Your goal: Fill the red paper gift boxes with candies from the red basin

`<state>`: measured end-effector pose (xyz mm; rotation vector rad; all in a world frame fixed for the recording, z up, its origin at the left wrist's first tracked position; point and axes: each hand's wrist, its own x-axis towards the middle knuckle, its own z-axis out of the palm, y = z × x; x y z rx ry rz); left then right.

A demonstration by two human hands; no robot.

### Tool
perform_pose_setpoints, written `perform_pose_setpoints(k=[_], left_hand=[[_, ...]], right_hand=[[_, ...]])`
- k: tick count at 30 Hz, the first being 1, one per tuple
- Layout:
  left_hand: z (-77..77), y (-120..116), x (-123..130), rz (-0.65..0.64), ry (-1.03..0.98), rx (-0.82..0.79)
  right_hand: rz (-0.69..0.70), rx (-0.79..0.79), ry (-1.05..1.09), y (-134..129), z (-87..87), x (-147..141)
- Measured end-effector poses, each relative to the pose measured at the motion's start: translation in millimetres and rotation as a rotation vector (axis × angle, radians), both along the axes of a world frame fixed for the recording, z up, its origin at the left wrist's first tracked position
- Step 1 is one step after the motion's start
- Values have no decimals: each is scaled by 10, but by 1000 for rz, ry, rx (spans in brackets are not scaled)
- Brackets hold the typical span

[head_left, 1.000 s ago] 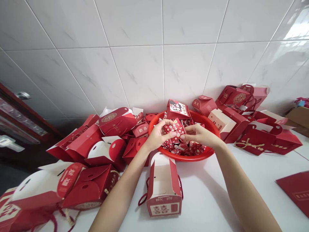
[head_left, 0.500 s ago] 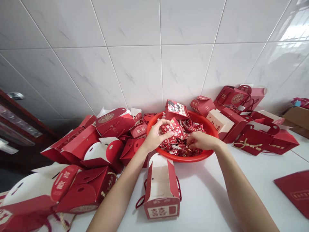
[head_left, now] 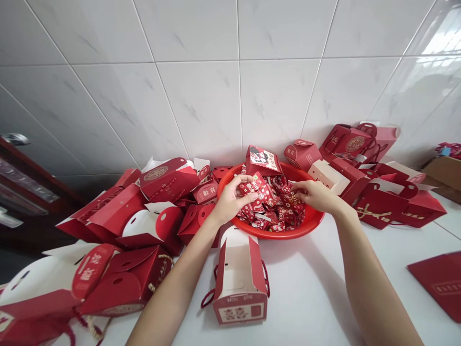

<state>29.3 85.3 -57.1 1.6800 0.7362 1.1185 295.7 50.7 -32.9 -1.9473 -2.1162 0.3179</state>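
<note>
A red basin [head_left: 277, 234] full of small red wrapped packets [head_left: 275, 215] stands against the tiled wall. Over its left side, my left hand [head_left: 236, 194] grips a red patterned packet [head_left: 258, 188] between thumb and fingers. My right hand [head_left: 312, 194] is at the basin's right side, its fingers bent down onto the packets; whether it grips one is hard to make out. A small red box with a printed picture [head_left: 263, 160] rests at the back of the basin. In front, an open red and white box [head_left: 240, 278] with cord handles sits between my forearms.
Many red gift boxes [head_left: 169, 180] crowd the left side, up to my left forearm. More red boxes [head_left: 383, 202] stand at the right by the wall. A flat red piece [head_left: 441, 283] lies at the right edge, and a cardboard box [head_left: 444, 173] is behind.
My right hand has moved right and slightly up from the middle of the packets to the basin's right side. My left hand keeps its packet in nearly the same place.
</note>
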Motion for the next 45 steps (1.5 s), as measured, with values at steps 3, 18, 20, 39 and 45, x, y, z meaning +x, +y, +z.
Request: perform_pose_setpoints(k=[3,18,20,39,45], left_hand=[[-2,11,1,3,3,11],[9,-13,-3,-4,17,12],[3,-14,-6,-12,5,-15],[-23,-11,-10,4,13,5],[-21,-15,-8,11,10,28]], right_hand=[[-26,16,-21,17,-23,-34],[289,-166,86,-22,-65,-516],[293,-177,74,-14,-85,-556],[168,-231,83,31,-104,-267],[201,-183,162,1,-41,-253]])
